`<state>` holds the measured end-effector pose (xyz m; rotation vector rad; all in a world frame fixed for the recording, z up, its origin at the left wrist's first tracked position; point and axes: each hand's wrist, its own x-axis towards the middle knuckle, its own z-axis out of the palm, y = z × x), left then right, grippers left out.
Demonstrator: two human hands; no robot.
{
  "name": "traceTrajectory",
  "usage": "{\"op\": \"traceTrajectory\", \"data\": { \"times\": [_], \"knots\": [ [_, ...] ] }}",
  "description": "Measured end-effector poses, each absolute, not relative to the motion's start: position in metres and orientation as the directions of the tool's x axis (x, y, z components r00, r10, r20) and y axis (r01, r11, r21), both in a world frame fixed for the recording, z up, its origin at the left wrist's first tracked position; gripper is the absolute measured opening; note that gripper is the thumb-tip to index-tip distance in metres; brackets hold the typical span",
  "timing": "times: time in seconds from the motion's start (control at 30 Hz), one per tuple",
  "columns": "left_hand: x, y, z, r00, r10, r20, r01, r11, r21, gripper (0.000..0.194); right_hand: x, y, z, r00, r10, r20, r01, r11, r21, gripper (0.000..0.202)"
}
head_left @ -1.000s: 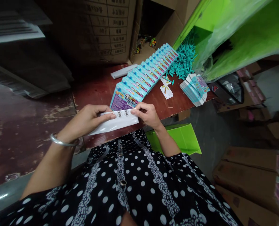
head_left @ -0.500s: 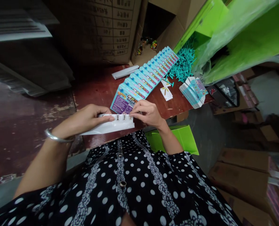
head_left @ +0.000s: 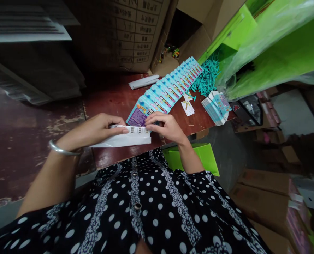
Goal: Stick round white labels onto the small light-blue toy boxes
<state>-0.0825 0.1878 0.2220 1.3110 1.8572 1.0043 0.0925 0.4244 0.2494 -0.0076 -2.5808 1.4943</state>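
A folded white sheet of round stickers (head_left: 127, 141) with dark printing lies across the table's front edge. My left hand (head_left: 101, 128), a silver bangle on its wrist, is closed on the sheet, thumb on top beside the stickers. At the sheet's right end my right hand (head_left: 166, 127) has its thumb and bent fingers closed on the last sticker, which they partly cover. Just behind both hands is the near end of an overlapping row of blue and purple printed cards (head_left: 166, 91).
Teal plastic pieces (head_left: 208, 77) are heaped behind the cards. Small white cards (head_left: 188, 107) and a stack of folded blue cartons (head_left: 216, 107) lie to the right. A rolled white sheet (head_left: 143, 82) lies behind. Cardboard boxes (head_left: 135, 35) and a green bin (head_left: 273, 53) border the table (head_left: 106, 93).
The right fingers have shifted slightly and curl more over the sheet's right end. My left hand keeps its hold. The whole view has moved a little.
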Motion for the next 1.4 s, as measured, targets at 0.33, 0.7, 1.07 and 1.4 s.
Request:
{"op": "traceTrajectory", "data": {
  "times": [0.33,0.7,1.07,1.4],
  "knots": [
    [-0.087,0.186,0.218,-0.322,0.943,-0.082,0.43,0.223,0.875,0.048,0.09,0.419,0.229,-0.927,0.065,0.371,-0.227,0.689,-0.688,0.024],
    [-0.098,0.192,0.202,-0.332,0.938,-0.102,0.426,0.245,0.871,0.051,0.068,0.433,0.237,-0.8,0.508,0.32,0.011,0.545,-0.838,0.023],
    [-0.098,0.199,0.195,-0.303,0.948,-0.095,0.475,0.236,0.848,0.05,0.051,0.44,0.217,-0.799,0.476,0.369,0.079,0.69,-0.719,0.019],
    [-0.097,0.203,0.198,-0.323,0.942,-0.088,0.46,0.238,0.855,0.053,0.058,0.438,0.21,-0.813,0.392,0.431,0.105,0.826,-0.553,0.01]
  ]
}}
